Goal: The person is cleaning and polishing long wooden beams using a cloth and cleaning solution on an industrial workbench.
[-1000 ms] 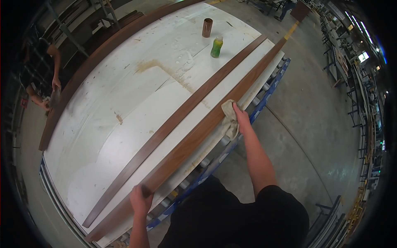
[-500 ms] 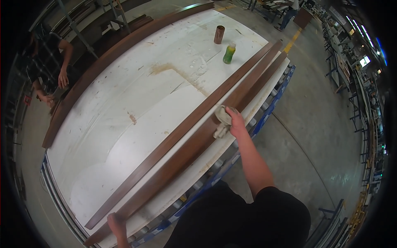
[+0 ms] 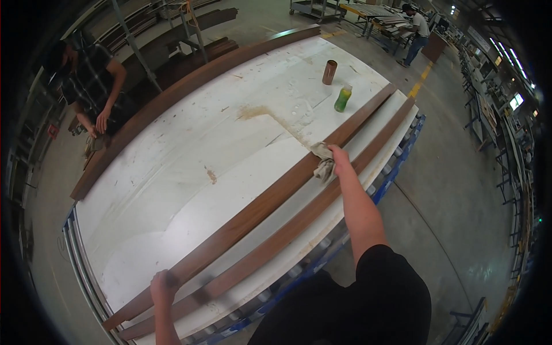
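A long brown wooden strip (image 3: 244,227) runs diagonally along the near side of a white-topped table (image 3: 190,224). My left hand (image 3: 163,287) is closed over that strip towards its lower left end. Further up, my right hand (image 3: 340,161) grips a crumpled greyish rag (image 3: 324,163), which touches the same strip. A second brown strip (image 3: 276,237) lies apart from it, nearer to me, beneath my right forearm.
A third brown strip (image 3: 167,95) lines the table's far left edge, where a co-worker (image 3: 92,80) bends over it. A brown can (image 3: 329,73) and a green bottle (image 3: 343,98) stand upright at the back. Rollers on a blue frame (image 3: 397,155) border the near side.
Both hands have shifted from the nearer strip to the one beyond it, and the rag has gone across with my right hand. The gap between the two strips has widened. The view has shifted.
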Tool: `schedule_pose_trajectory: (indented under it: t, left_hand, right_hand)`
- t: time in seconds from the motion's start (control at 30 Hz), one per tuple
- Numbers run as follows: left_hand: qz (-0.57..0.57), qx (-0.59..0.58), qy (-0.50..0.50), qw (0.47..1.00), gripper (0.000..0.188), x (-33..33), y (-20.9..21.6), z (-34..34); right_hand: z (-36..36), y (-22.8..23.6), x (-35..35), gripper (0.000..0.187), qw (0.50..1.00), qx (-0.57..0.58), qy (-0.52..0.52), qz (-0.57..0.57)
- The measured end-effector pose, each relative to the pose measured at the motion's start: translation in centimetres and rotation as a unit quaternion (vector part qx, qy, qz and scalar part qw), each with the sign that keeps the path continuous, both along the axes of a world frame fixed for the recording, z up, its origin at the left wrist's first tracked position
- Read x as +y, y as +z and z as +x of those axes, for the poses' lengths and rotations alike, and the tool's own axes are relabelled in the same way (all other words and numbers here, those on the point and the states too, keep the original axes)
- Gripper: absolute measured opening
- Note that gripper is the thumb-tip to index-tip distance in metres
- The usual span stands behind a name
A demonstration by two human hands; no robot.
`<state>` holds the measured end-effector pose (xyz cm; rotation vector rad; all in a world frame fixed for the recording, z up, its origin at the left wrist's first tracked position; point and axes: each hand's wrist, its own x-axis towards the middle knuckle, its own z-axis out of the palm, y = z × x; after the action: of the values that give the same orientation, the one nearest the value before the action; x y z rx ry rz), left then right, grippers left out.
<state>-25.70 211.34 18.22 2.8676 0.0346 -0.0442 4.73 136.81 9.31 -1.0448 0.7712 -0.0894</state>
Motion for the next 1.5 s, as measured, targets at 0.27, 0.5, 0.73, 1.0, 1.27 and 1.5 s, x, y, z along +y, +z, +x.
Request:
schedule_pose_trajectory:
  t: [0.27, 0.5, 0.73, 1.0, 1.27, 1.5]
  left_hand:
    - [-0.024, 0.111, -0.057, 0.992, 0.048, -7.3, -6.3, 5.6]
    - [-0.039, 0.040, -0.049, 0.997, 0.054, -10.9, -8.8, 4.7]
    - [0.000, 0.022, -0.023, 0.999, 0.064, -10.0, -12.8, 4.2]
    - [-0.006, 0.017, -0.013, 1.000, 0.080, -13.0, -9.8, 5.8]
    - [-0.038, 0.035, -0.077, 0.996, 0.079, -28.7, -6.9, -0.7]
    - [-0.055, 0.002, -0.006, 0.998, 0.072, -26.9, -8.1, -1.8]
  right_hand:
    - [0.7, -7.0, -5.6, 0.030, 0.998, 0.006, -0.064, 0.010]
    - [-2.0, -4.8, -3.4, 0.038, 0.991, 0.032, -0.026, -0.127]
    - [-5.5, 0.4, -2.0, 0.042, 0.991, -0.028, -0.043, -0.123]
    - [-12.9, 6.6, -2.3, 0.041, 0.912, -0.137, 0.101, -0.373]
    - [-26.8, -0.6, 25.4, 0.068, 0.590, -0.284, 0.476, -0.587]
    - [-20.0, -3.6, 11.1, 0.043, 0.614, -0.168, 0.398, -0.661]
